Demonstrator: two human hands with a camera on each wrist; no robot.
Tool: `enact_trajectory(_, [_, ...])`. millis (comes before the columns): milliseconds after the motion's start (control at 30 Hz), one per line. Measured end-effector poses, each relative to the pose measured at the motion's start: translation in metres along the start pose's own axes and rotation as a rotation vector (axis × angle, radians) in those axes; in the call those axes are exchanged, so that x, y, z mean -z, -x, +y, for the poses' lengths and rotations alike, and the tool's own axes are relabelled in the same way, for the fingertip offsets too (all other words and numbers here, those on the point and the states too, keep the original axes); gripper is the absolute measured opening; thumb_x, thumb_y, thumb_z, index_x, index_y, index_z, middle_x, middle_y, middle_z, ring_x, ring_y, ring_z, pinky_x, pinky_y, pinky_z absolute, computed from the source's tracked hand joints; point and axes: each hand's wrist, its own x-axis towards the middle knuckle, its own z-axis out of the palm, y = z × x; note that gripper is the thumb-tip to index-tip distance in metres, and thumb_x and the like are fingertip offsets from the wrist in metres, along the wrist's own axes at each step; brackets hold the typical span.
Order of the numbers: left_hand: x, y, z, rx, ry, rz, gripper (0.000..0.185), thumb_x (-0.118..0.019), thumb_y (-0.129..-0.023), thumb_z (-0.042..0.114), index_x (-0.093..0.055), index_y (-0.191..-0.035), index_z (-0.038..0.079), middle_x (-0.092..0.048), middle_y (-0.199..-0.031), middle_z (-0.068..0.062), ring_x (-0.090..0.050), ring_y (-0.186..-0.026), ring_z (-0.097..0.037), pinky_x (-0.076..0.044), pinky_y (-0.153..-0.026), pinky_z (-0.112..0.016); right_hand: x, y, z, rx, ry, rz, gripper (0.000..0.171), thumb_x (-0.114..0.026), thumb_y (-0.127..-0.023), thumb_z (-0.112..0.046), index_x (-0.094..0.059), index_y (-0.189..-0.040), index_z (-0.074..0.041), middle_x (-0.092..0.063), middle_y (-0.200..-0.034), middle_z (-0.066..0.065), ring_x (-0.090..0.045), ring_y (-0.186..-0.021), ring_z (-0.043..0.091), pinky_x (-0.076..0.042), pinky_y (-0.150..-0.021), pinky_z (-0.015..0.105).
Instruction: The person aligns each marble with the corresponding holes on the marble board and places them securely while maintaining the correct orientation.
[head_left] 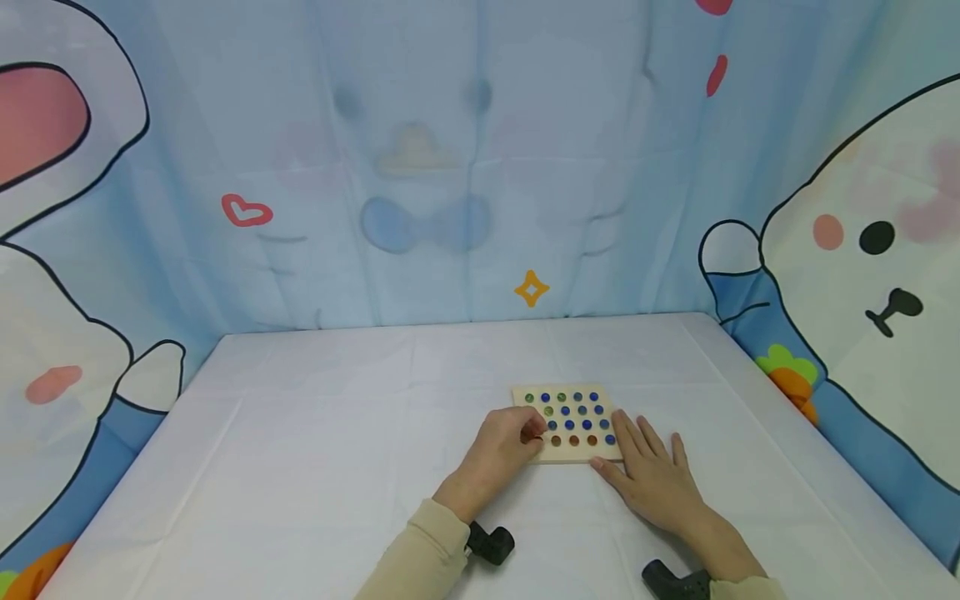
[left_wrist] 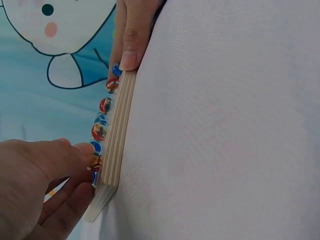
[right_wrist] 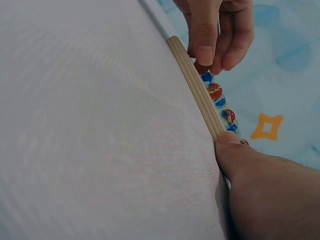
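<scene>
From the head view, a small wooden board (head_left: 567, 454) lies flat on the white surface (head_left: 315, 433), a little right of the middle and close to the person. Rows of marbles (head_left: 577, 410) sit in its holes: green and blue ones toward the far side, reddish-brown ones along the near row. The left hand (head_left: 501, 454) is at the board's near left corner, its fingers curled and pinching a marble there. The right hand (head_left: 654, 475) lies flat at the board's near right corner, fingers straight and spread, touching the board's edge. A light blue cloth with cartoon animals (head_left: 862, 242) hangs behind the surface.

The left wrist view looks along the board's (left_wrist: 117, 135) layered edge. The left hand's (left_wrist: 35, 190) fingertips (left_wrist: 82, 150) close on a marble (left_wrist: 95, 162) at the near corner. Further along, the right hand's thumb (left_wrist: 131, 47) presses the board's edge.

The right wrist view shows the same edge (right_wrist: 196, 90) from the other end. The right hand's thumb (right_wrist: 235, 155) rests against the board, relaxed and gripping nothing. At the far end the left hand's fingers (right_wrist: 205, 35) pinch a reddish marble (right_wrist: 201, 67).
</scene>
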Motion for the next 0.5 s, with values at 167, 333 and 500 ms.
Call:
enact_trajectory(167, [0.005,0.004,-0.003,0.038,0.048,0.008,0.013,-0.074,-0.088,0.008,-0.070,-0.100,0.011,-0.069,-0.094,0.003,-0.059,-0.082,-0.003,-0.051,-0.074,-0.013,-0.001,-0.001,-0.001,0.003,0.008,0.007,0.092,-0.046,-0.096,-0.063,-0.020,-0.155,0.004,-0.022,-0.160,0.027,-0.014,-0.147,0.050,0.001,-0.112,0.075])
enact_trajectory(333, [0.018,0.009,-0.006,0.068,0.049,0.025,0.022,-0.069,-0.093,0.016,-0.067,-0.114,0.011,-0.068,-0.108,0.000,-0.062,-0.096,-0.011,-0.053,-0.081,-0.020,-0.001,0.001,0.002,-0.007,-0.019,0.002,0.094,-0.047,-0.096,-0.062,-0.019,-0.154,0.005,-0.021,-0.160,0.028,-0.014,-0.146,0.051,0.002,-0.112,0.076])
enact_trajectory(500, [0.038,0.018,-0.014,0.107,-0.052,0.001,0.050,-0.062,-0.099,0.032,-0.050,-0.144,0.015,-0.056,-0.142,-0.004,-0.054,-0.129,-0.020,-0.048,-0.105,-0.036,0.007,0.001,0.008,-0.010,-0.109,0.003,0.096,-0.049,-0.095,-0.062,-0.012,-0.157,0.002,-0.018,-0.160,0.029,-0.014,-0.146,0.053,0.000,-0.109,0.079])
